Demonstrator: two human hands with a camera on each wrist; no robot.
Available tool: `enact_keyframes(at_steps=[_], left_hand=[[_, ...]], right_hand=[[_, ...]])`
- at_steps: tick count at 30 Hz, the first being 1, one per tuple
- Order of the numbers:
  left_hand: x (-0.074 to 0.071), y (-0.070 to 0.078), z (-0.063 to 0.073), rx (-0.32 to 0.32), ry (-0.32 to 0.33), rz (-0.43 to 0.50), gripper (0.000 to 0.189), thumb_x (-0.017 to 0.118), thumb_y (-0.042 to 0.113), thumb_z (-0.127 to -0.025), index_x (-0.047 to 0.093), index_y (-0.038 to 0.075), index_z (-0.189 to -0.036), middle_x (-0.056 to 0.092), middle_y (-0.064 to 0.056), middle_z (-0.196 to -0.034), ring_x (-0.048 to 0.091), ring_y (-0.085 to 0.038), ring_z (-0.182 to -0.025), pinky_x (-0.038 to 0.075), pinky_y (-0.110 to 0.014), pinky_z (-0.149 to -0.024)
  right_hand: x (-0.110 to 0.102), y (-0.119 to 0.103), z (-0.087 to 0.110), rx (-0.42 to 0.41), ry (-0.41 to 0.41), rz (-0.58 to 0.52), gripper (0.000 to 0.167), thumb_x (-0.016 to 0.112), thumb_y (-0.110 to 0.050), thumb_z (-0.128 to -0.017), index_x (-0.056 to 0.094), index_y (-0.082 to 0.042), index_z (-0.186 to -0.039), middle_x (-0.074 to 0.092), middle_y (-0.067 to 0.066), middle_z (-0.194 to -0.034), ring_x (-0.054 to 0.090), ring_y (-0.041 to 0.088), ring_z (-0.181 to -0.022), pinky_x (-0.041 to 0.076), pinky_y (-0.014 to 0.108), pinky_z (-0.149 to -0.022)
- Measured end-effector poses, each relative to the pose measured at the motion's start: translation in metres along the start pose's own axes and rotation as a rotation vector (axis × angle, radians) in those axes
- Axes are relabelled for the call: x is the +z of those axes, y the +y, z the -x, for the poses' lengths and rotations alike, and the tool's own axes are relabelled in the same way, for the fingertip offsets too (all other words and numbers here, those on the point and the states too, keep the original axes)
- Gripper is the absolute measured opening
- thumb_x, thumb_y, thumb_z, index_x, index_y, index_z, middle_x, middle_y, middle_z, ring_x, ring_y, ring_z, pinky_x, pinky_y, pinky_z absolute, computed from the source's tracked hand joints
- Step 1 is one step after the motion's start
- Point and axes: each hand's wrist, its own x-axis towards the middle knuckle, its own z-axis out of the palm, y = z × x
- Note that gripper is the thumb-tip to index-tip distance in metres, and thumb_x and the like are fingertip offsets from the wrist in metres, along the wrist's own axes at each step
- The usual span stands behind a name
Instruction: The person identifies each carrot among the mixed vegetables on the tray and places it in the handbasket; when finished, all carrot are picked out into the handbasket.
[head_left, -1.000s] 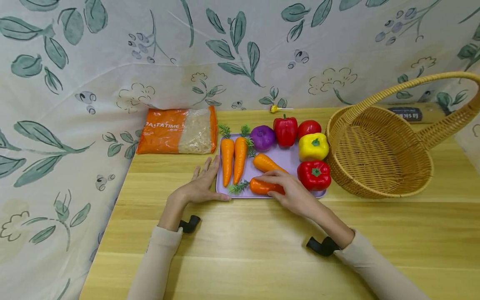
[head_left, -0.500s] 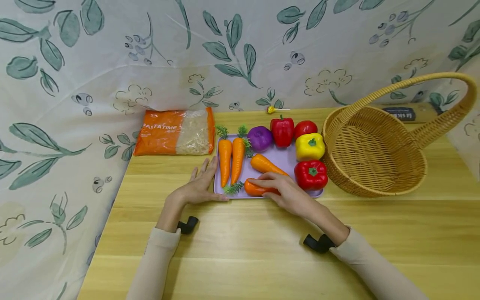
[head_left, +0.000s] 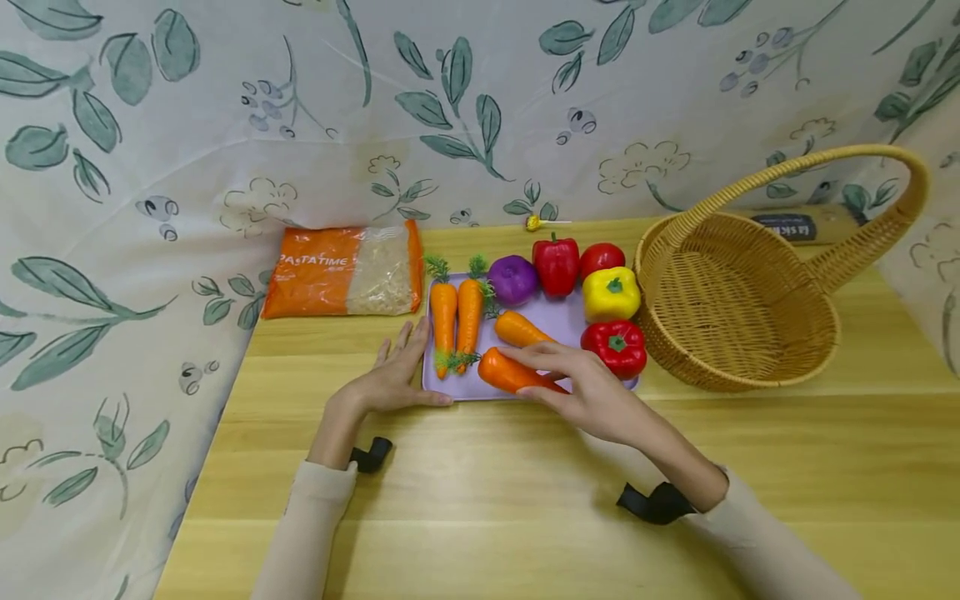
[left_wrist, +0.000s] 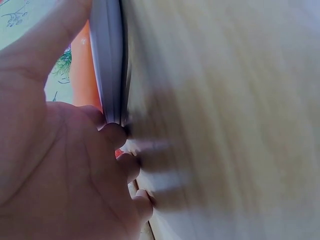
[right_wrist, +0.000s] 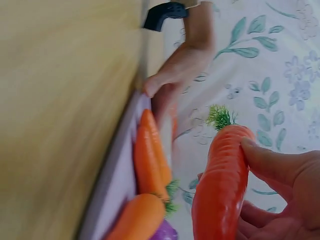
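Observation:
My right hand (head_left: 588, 390) pinches an orange carrot (head_left: 501, 370) between thumb and fingers, holding it over the front of a lilac tray (head_left: 465, 389). In the right wrist view this carrot (right_wrist: 220, 185) stands apart from the tray (right_wrist: 112, 192), its green top pointing away. My left hand (head_left: 393, 379) lies with fingers extended along the tray's left edge, thumb at the front corner. Two carrots (head_left: 443, 321) lie side by side at the tray's left; another carrot (head_left: 519, 327) lies mid-tray. A round purple vegetable (head_left: 513, 279), red bell pepper (head_left: 556, 267), yellow bell pepper (head_left: 611, 296) and second red bell pepper (head_left: 615, 348) surround it.
A wicker basket (head_left: 738, 304) with a tall handle stands right of the tray. An orange pasta bag (head_left: 315, 271) lies at the back left. Behind the tray are a lollipop (head_left: 533, 222) and a round red vegetable (head_left: 602, 258). A brown package (head_left: 821, 225) lies behind the basket.
The right hand has raised the carrot from the tray, and its green top now overlaps the two left carrots. The left hand keeps its place at the tray; the head view has shifted slightly.

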Motion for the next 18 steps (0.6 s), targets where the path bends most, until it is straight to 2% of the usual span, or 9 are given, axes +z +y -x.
enact_keyframes(at_steps=[2,9,14,18], left_hand=[[0.000,0.000,0.001,-0.001,0.005,-0.006,0.130,0.081,0.050,-0.087,-0.014,0.009,-0.165,-0.016,-0.008,-0.174,-0.019,-0.031,-0.161,-0.016,-0.061,-0.128],[0.000,0.002,0.002,-0.013,-0.004,-0.012,0.128,0.080,0.048,-0.088,-0.015,0.009,-0.164,-0.017,-0.008,-0.174,-0.020,-0.031,-0.161,-0.016,-0.061,-0.128],[0.000,0.002,0.002,-0.015,-0.007,-0.006,0.128,0.080,0.048,-0.089,-0.015,0.008,-0.164,-0.018,-0.009,-0.174,-0.020,-0.031,-0.161,-0.016,-0.061,-0.127],[0.000,0.003,0.002,-0.015,-0.010,0.003,0.127,0.080,0.048,-0.089,-0.014,0.008,-0.165,-0.018,-0.008,-0.174,-0.020,-0.031,-0.161,-0.016,-0.061,-0.127]], right_hand=[[-0.007,-0.007,0.006,-0.024,0.014,-0.001,0.052,0.076,-0.018,-0.095,0.063,-0.023,-0.145,0.070,0.001,-0.136,0.066,0.017,-0.117,0.060,0.028,-0.093],[-0.041,-0.020,0.032,-0.046,0.073,0.059,0.054,0.076,-0.013,-0.094,0.062,-0.024,-0.145,0.070,-0.001,-0.125,0.062,0.010,-0.099,0.059,0.022,-0.077],[-0.068,-0.022,0.050,-0.016,0.138,0.134,0.059,0.077,-0.008,-0.093,0.061,-0.026,-0.146,0.068,0.003,-0.131,0.061,0.003,-0.105,0.058,0.017,-0.080],[-0.086,-0.018,0.062,0.027,0.182,0.136,0.061,0.078,-0.004,-0.091,0.061,-0.025,-0.146,0.067,0.002,-0.135,0.059,-0.005,-0.113,0.057,0.011,-0.085]])
